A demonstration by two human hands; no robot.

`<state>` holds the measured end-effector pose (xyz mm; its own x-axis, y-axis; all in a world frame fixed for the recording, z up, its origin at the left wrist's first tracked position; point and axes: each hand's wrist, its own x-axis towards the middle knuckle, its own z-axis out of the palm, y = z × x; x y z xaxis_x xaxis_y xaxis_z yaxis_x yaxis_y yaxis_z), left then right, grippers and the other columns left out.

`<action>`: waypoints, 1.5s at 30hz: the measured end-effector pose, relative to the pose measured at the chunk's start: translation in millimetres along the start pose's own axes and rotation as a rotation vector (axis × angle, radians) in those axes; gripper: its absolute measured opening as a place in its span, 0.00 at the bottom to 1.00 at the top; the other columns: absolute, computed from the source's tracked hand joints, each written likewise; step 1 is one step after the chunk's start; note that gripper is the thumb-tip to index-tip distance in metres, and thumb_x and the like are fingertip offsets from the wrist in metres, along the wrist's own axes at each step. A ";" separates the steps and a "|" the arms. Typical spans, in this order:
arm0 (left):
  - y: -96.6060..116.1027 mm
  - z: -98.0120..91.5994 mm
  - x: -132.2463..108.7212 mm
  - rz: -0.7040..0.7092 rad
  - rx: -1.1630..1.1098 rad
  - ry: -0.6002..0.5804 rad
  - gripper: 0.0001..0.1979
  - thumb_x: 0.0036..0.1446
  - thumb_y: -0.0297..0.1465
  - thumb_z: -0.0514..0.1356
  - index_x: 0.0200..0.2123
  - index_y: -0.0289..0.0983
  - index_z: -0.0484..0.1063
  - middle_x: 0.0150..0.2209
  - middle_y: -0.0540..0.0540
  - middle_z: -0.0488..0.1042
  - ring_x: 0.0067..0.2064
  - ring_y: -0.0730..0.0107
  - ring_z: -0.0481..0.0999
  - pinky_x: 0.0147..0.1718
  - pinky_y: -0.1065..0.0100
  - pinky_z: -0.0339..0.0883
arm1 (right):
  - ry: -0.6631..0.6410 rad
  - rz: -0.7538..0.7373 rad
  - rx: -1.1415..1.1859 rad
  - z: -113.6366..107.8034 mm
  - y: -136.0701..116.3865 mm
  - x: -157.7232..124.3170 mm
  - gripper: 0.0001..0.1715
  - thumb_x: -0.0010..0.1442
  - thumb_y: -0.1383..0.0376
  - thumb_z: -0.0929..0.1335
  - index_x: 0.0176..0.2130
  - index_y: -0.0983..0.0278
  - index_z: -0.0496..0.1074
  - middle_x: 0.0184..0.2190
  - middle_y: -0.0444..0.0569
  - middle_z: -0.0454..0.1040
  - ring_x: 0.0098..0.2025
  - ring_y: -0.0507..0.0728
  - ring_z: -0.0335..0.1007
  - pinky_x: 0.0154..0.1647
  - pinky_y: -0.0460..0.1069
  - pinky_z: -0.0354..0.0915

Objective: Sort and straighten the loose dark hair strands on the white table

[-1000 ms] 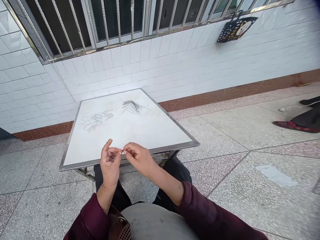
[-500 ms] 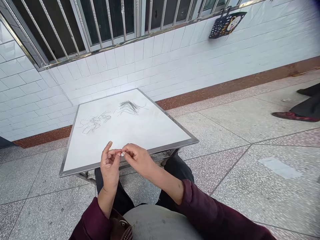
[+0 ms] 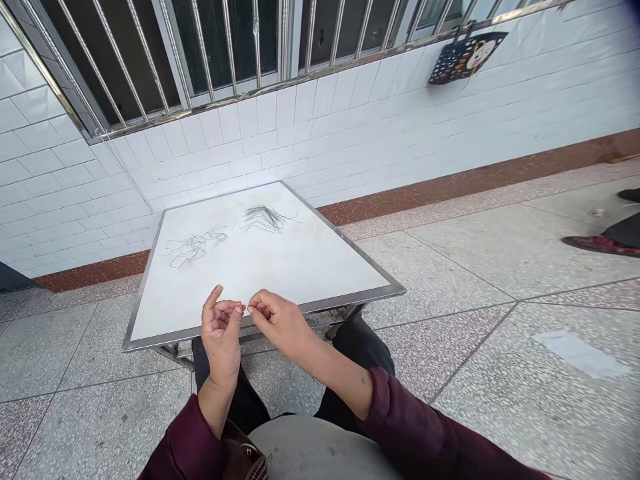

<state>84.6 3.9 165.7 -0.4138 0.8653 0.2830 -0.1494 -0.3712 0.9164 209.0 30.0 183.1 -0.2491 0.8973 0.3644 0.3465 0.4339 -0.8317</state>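
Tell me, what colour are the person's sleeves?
Dark maroon sleeves, seen in the head view.

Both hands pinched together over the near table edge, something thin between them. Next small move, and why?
Probably ease the two pinches slightly apart to draw the strand taut. The left hand and right hand meet fingertip to fingertip above the near rim of the white table, with a fine dark strand barely visible between them. What the strand is cannot be told; similar dark wisps lie farther back.

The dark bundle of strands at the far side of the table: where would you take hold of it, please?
Pinch the dark bundle of strands at its dense middle, coming from above. It lies flat on the white table, and its ends fan out loose and thin.
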 end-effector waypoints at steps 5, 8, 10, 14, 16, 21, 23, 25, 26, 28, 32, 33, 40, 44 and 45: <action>-0.2 -2.1 -0.1 0.010 0.010 -0.028 0.27 0.55 0.32 0.67 0.58 0.42 0.66 0.35 0.49 0.75 0.38 0.72 0.76 0.44 0.67 0.70 | 0.003 -0.028 -0.009 -1.8 -4.0 -1.9 0.06 0.62 0.66 0.63 0.32 0.60 0.66 0.25 0.41 0.68 0.27 0.52 0.64 0.28 0.46 0.58; 3.5 -8.3 3.5 0.059 -0.004 -0.023 0.26 0.56 0.33 0.66 0.58 0.42 0.66 0.35 0.49 0.76 0.40 0.70 0.76 0.46 0.65 0.70 | 0.029 -0.035 -0.038 -7.7 -3.3 -1.5 0.06 0.62 0.66 0.63 0.32 0.60 0.66 0.26 0.41 0.68 0.27 0.51 0.63 0.28 0.46 0.58; 8.5 -15.4 7.6 0.090 0.028 0.000 0.24 0.56 0.33 0.65 0.57 0.42 0.67 0.36 0.48 0.77 0.41 0.69 0.77 0.47 0.63 0.69 | 0.030 -0.045 -0.094 -11.7 -1.1 -1.3 0.06 0.62 0.67 0.63 0.32 0.61 0.66 0.26 0.41 0.68 0.26 0.51 0.63 0.28 0.46 0.57; 20.6 -30.5 15.6 0.094 0.266 -0.082 0.19 0.57 0.32 0.64 0.53 0.40 0.72 0.36 0.47 0.78 0.41 0.66 0.77 0.49 0.62 0.68 | -0.009 -0.123 -0.243 -13.7 3.7 -2.8 0.07 0.63 0.68 0.62 0.34 0.61 0.68 0.28 0.43 0.69 0.26 0.51 0.62 0.29 0.46 0.57; 25.1 -34.9 17.3 0.101 0.434 -0.157 0.17 0.58 0.31 0.63 0.51 0.41 0.73 0.38 0.46 0.79 0.41 0.65 0.77 0.47 0.62 0.69 | -0.040 -0.179 -0.301 -11.3 4.9 -4.5 0.08 0.64 0.68 0.61 0.35 0.61 0.68 0.29 0.44 0.69 0.26 0.51 0.62 0.28 0.46 0.56; 28.2 -35.4 15.6 0.138 0.631 -0.330 0.18 0.58 0.28 0.60 0.51 0.45 0.75 0.39 0.47 0.80 0.40 0.65 0.78 0.44 0.63 0.69 | -0.104 -0.264 -0.359 -4.4 4.3 -8.6 0.10 0.65 0.69 0.60 0.37 0.62 0.69 0.28 0.44 0.68 0.24 0.51 0.59 0.26 0.46 0.55; 27.1 -34.0 14.4 0.127 0.624 -0.350 0.19 0.58 0.27 0.60 0.52 0.45 0.74 0.38 0.48 0.80 0.37 0.67 0.78 0.43 0.65 0.70 | -0.104 -0.250 -0.345 -3.0 4.2 -9.8 0.09 0.65 0.69 0.60 0.37 0.61 0.68 0.29 0.44 0.69 0.25 0.51 0.61 0.27 0.46 0.55; 25.3 -32.5 13.3 0.094 0.602 -0.366 0.20 0.57 0.27 0.60 0.53 0.45 0.73 0.36 0.49 0.79 0.35 0.69 0.77 0.39 0.67 0.70 | -0.096 -0.223 -0.322 -2.0 4.3 -10.8 0.07 0.64 0.69 0.61 0.38 0.61 0.68 0.29 0.44 0.70 0.26 0.51 0.64 0.28 0.46 0.56; 24.3 -31.8 12.8 0.081 0.592 -0.371 0.20 0.57 0.27 0.60 0.53 0.45 0.73 0.36 0.49 0.79 0.34 0.69 0.77 0.37 0.68 0.70 | -0.089 -0.207 -0.312 -1.5 4.3 -11.3 0.07 0.64 0.69 0.61 0.39 0.61 0.67 0.29 0.44 0.70 0.27 0.52 0.65 0.28 0.46 0.57; 22.5 -30.1 12.0 0.082 0.592 -0.362 0.21 0.57 0.27 0.60 0.54 0.45 0.72 0.36 0.49 0.79 0.33 0.70 0.76 0.36 0.68 0.70 | -0.078 -0.170 -0.294 -0.4 3.9 -12.0 0.05 0.63 0.68 0.62 0.39 0.61 0.66 0.28 0.43 0.70 0.26 0.52 0.65 0.28 0.46 0.57; 20.8 -26.1 9.8 0.178 0.706 -0.322 0.22 0.57 0.26 0.60 0.55 0.46 0.71 0.36 0.49 0.79 0.35 0.68 0.77 0.39 0.65 0.70 | -0.061 -0.106 -0.258 1.7 2.2 -12.7 0.03 0.62 0.68 0.62 0.37 0.60 0.64 0.25 0.41 0.67 0.24 0.51 0.62 0.26 0.46 0.56; 20.7 -25.0 9.0 0.207 0.741 -0.310 0.23 0.57 0.26 0.60 0.56 0.46 0.71 0.35 0.49 0.79 0.36 0.66 0.77 0.40 0.63 0.70 | -0.060 -0.099 -0.254 2.0 2.0 -12.7 0.03 0.62 0.67 0.61 0.37 0.60 0.64 0.24 0.41 0.67 0.23 0.52 0.62 0.25 0.46 0.55; 19.6 -20.2 4.5 0.267 0.801 -0.312 0.24 0.57 0.26 0.59 0.56 0.47 0.71 0.35 0.49 0.80 0.37 0.64 0.78 0.40 0.63 0.70 | -0.034 -0.089 -0.306 3.7 8.4 -12.6 0.04 0.58 0.70 0.61 0.34 0.60 0.63 0.23 0.40 0.65 0.22 0.51 0.58 0.24 0.46 0.52; 20.5 -25.0 11.3 0.101 0.664 -0.409 0.25 0.57 0.24 0.58 0.57 0.45 0.70 0.35 0.48 0.81 0.35 0.66 0.79 0.38 0.64 0.72 | -0.042 -0.091 -0.306 2.4 12.2 -13.4 0.04 0.58 0.70 0.61 0.33 0.60 0.62 0.23 0.40 0.64 0.23 0.51 0.58 0.24 0.45 0.52; 21.0 -26.7 13.9 0.034 0.607 -0.439 0.25 0.56 0.24 0.59 0.57 0.44 0.69 0.34 0.48 0.81 0.35 0.66 0.80 0.39 0.64 0.72 | -0.053 -0.091 -0.301 1.8 12.6 -13.8 0.04 0.59 0.69 0.61 0.33 0.60 0.62 0.23 0.40 0.64 0.23 0.51 0.59 0.25 0.45 0.52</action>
<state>51.7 -0.9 181.3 0.0063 0.9586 0.2848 0.4315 -0.2595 0.8640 215.3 22.9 166.9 -0.3359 0.8514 0.4028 0.5707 0.5242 -0.6321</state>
